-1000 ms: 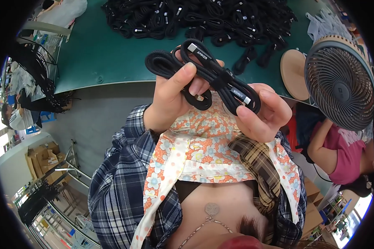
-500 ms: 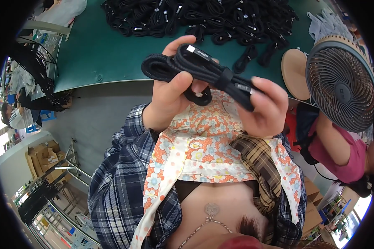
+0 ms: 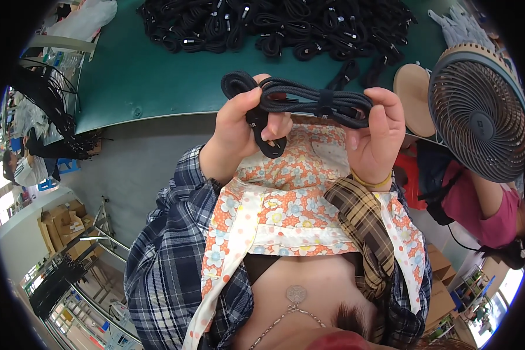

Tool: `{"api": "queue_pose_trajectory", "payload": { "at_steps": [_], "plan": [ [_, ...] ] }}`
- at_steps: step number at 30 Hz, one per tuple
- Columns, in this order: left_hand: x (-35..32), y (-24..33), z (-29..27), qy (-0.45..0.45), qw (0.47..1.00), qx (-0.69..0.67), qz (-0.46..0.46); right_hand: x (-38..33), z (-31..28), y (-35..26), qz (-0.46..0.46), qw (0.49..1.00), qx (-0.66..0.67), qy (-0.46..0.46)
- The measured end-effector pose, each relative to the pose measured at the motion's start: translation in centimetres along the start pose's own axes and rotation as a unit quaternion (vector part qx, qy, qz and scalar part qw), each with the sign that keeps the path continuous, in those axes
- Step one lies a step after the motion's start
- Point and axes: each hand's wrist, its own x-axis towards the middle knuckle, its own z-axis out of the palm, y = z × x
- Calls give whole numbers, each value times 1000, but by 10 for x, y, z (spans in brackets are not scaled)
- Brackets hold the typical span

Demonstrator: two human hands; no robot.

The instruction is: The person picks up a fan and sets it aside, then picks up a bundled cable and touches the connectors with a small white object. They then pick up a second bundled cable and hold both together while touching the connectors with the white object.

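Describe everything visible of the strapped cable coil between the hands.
The black cable coil looks braided, wrapped into an elongated bundle. A dark strap cinches it nearer its right end. It runs nearly level, near the green table's edge; the left hand holds its left end, the right hand its right.

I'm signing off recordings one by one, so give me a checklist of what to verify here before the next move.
1. Left hand holding the looped cable: ok.
2. Right hand on the right end of the strapped cable bundle: ok.
3. Black strap around that bundle: ok.
4. Metal plug tips of that bundle plainly visible: not ok, none shows clearly.
5. Strap on the looped cable: cannot tell, fingers cover its middle.
6. Fan apart from both hands: ok.
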Motion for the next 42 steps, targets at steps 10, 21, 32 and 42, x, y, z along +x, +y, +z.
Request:
{"api": "queue_pose_trajectory", "payload": {
  "at_steps": [10, 21, 32, 42],
  "plan": [
    [3, -7, -5, 6, 998, -59, -21, 1, 1, -4, -60, 998, -15, -23],
    [-16, 30, -41, 153, 984, -13, 91, 29, -13, -11, 208, 943, -246, -84],
    [-19, 24, -27, 244, 967, 22, 73, 100, -28, -15, 27, 997, 59, 46],
    [-12, 12, -26, 301, 948, 92, 43, 40, 4, 56, 96, 981, -147, -85]
  ]
}}
